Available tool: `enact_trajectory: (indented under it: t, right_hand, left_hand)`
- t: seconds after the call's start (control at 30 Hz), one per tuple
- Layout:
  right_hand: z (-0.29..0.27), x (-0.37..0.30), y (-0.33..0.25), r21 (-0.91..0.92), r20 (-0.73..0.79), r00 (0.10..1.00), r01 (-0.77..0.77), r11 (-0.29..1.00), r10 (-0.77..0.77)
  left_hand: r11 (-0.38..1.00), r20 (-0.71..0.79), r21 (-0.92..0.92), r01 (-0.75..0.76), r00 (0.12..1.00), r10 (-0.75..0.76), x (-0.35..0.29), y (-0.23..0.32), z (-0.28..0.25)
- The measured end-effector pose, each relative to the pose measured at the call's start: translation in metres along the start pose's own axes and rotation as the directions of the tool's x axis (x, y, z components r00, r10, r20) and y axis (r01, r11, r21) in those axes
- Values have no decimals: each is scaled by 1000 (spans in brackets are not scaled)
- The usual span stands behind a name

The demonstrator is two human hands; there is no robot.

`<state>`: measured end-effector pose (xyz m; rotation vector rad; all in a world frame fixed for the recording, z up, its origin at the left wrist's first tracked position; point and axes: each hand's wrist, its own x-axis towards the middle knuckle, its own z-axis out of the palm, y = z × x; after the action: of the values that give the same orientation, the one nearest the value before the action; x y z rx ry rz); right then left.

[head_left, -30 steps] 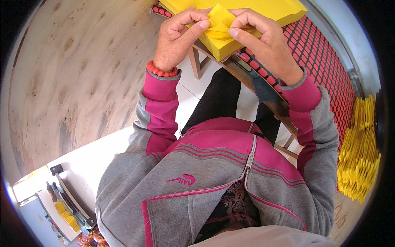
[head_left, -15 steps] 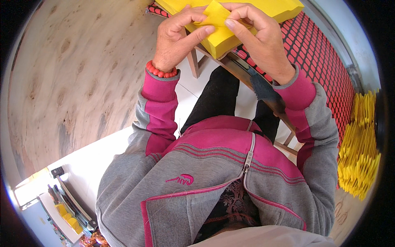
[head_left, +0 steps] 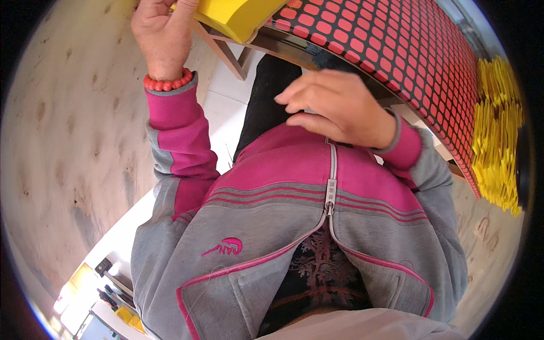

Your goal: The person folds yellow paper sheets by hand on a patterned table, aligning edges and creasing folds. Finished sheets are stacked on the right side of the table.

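Note:
At the upper left edge, my left hand (head_left: 161, 37) has its fingers bent and thumb up, with a bit of yellow paper showing between them; the fingertips are cut off by the picture's edge. Just right of it lies a thick yellow paper stack (head_left: 235, 20), its corner over the table's near edge. My right hand (head_left: 340, 105) hovers in front of my jacket, slightly smeared by motion. Its fingers stretch leftward with the thumb apart, and nothing shows in it.
A red-and-black patterned cover (head_left: 391, 51) lies over the table. Many folded yellow papers (head_left: 498, 141) stand in a bundle at the far right. On the left is a large wooden board (head_left: 79, 124). A wooden stool leg (head_left: 226, 54) stands below the yellow stack.
My hands have parted. The right one let go of the folded yellow paper and came down toward my waist; the left moved up and left. The view has shifted right.

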<state>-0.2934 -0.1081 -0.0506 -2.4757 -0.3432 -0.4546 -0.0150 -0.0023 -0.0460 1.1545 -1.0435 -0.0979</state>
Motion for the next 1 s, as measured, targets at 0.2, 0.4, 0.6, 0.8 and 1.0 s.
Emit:
enact_trajectory:
  t: [0.2, 0.4, 0.6, 0.8, 1.0]
  right_hand:
    - [39, -101, 69, -400, -274, 872, -488, 776, 407]
    - [54, -121, 111, -402, -205, 913, -407, 820, 353]
    - [51, -116, 109, -322, -188, 867, -498, 805, 461]
    - [49, -119, 108, -328, -142, 903, -429, 842, 405]
    - [57, -118, 120, -362, -203, 859, -512, 779, 470]
  left_hand:
    - [991, -174, 103, -80, 980, 97, 6, -14, -8]
    - [991, -136, 83, -103, 984, 114, 4, -17, -17]
    - [988, 53, 140, -73, 996, 66, 1, -6, -21]
    - [981, 229, 191, -14, 973, -31, -5, 10, -17]
    - [969, 253, 202, -142, 963, 88, -1, 13, -10]
